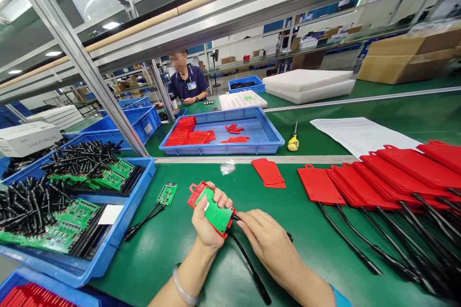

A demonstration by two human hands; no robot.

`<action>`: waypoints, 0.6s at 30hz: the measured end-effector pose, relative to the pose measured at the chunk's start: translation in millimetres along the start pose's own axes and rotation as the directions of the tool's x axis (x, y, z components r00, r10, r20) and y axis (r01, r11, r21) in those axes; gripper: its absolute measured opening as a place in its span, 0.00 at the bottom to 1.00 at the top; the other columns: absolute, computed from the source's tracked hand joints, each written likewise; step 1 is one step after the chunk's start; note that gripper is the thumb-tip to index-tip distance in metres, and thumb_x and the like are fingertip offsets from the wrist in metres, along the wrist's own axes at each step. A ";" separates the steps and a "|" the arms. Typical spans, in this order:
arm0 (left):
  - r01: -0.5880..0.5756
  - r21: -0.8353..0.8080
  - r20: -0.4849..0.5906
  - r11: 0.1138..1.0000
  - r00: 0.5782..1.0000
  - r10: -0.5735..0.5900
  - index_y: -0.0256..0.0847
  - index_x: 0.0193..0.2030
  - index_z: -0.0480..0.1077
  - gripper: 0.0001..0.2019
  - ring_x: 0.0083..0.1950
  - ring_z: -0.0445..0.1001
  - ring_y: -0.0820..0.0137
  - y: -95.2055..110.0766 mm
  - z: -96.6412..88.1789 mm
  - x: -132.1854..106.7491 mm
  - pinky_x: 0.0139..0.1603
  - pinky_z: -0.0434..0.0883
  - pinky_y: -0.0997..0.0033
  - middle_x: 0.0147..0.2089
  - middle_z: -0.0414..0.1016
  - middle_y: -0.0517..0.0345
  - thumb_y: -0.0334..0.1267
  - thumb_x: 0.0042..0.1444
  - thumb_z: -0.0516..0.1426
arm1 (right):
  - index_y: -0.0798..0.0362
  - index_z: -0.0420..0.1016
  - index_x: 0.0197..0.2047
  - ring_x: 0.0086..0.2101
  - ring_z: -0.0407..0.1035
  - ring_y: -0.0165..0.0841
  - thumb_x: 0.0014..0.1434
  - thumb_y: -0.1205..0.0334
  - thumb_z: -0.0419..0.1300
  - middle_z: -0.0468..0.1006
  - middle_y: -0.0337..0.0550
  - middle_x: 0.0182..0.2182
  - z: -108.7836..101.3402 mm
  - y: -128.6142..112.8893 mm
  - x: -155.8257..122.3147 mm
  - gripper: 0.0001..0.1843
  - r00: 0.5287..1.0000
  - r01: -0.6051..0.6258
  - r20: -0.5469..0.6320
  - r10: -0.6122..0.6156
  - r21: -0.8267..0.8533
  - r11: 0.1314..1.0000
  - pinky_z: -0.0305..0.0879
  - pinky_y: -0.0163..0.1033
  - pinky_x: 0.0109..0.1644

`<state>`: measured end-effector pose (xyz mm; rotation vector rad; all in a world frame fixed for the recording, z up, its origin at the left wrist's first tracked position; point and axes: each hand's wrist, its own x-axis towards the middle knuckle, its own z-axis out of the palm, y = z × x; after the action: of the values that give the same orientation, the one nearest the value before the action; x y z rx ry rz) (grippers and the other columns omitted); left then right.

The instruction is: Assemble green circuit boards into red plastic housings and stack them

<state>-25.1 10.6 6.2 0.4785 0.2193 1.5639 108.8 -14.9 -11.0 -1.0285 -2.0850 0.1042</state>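
My left hand (210,218) is wrapped round a red plastic case (195,194), with a green circuit board (218,214) lying in its open side. Two black cables leave the lower right end of the case. One cable (248,264) hangs down loose over the table. My right hand (268,240) pinches the other cable close to where it meets the case; its plug end pokes out behind the fingers. To the left, another green circuit board (166,194) with black cables lies on the green table. Two flat red covers (268,172) rest beyond my hands.
Blue trays (144,187) of cabled circuit boards stand at left. A blue tray (219,149) with red parts sits ahead, beside a yellow screwdriver (293,141). Finished-looking red cases (320,185) with cables line the right, near paper sheets (360,133). A person (189,81) sits across.
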 end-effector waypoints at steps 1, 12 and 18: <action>-0.001 0.003 0.001 1.000 1.000 0.001 0.39 0.41 0.67 0.10 0.29 0.53 0.74 -0.3 0.4 -0.6 0.34 0.58 0.71 0.29 0.51 0.61 0.39 0.53 0.53 | 0.57 0.72 0.38 0.29 0.65 0.36 0.69 0.62 0.43 0.71 0.45 0.28 3.3 0.7 -0.5 0.18 0.999 -0.023 0.024 0.023 0.006 1.000 0.58 0.39 0.32; 0.029 -0.101 0.021 0.994 0.999 -0.027 0.38 0.41 0.64 0.10 0.29 0.51 0.75 -0.2 1.9 -2.3 0.33 0.57 0.72 0.29 0.48 0.62 0.39 0.52 0.53 | 0.53 0.66 0.25 0.18 0.53 0.28 0.61 0.42 0.48 0.61 0.34 0.15 15.0 -4.1 1.8 0.25 0.764 -0.640 0.472 0.439 0.635 0.432 0.48 0.34 0.23; 0.044 -0.027 0.070 0.999 0.997 -0.042 0.38 0.39 0.64 0.10 0.28 0.51 0.75 4.2 5.4 -3.6 0.32 0.57 0.73 0.28 0.48 0.62 0.39 0.50 0.54 | 0.56 0.69 0.24 0.25 0.60 0.30 0.57 0.41 0.55 0.69 0.40 0.21 20.0 -6.4 1.2 0.25 0.777 -0.592 0.440 0.450 0.755 0.284 0.56 0.34 0.31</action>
<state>-26.6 6.0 12.2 0.5020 0.1532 1.5036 90.5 -13.2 -21.4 -0.9667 -1.3159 1.4931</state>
